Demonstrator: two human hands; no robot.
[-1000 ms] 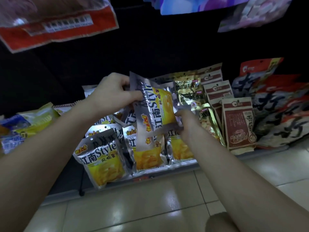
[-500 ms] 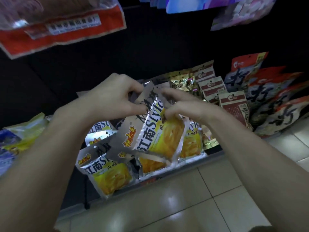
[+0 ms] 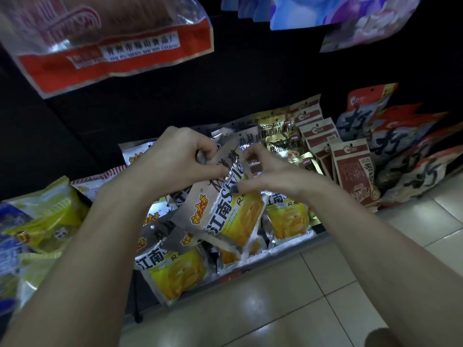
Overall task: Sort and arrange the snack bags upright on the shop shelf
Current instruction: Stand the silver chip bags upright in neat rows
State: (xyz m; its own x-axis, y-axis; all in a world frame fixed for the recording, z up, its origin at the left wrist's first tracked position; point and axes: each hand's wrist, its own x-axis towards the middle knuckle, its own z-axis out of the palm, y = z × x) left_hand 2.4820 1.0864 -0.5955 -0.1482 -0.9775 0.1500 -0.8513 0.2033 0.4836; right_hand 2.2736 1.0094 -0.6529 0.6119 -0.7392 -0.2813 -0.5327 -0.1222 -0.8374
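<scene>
Dim shop aisle, pale tiled floor [image 3: 288,304] under a low shelf [image 3: 295,244] crowded with snack bags. Both hands pinch one silver-and-yellow chip bag [image 3: 233,209] by its top edge, tilted, just above the shelf: left hand [image 3: 175,161] closed on the upper left corner, right hand [image 3: 270,176] gripping the right side. More matching bags [image 3: 172,269] lie below the hands; brown packets [image 3: 353,171] stand right of the right hand.

Held bag [image 3: 233,209] now tilted (both hands gripping).
</scene>
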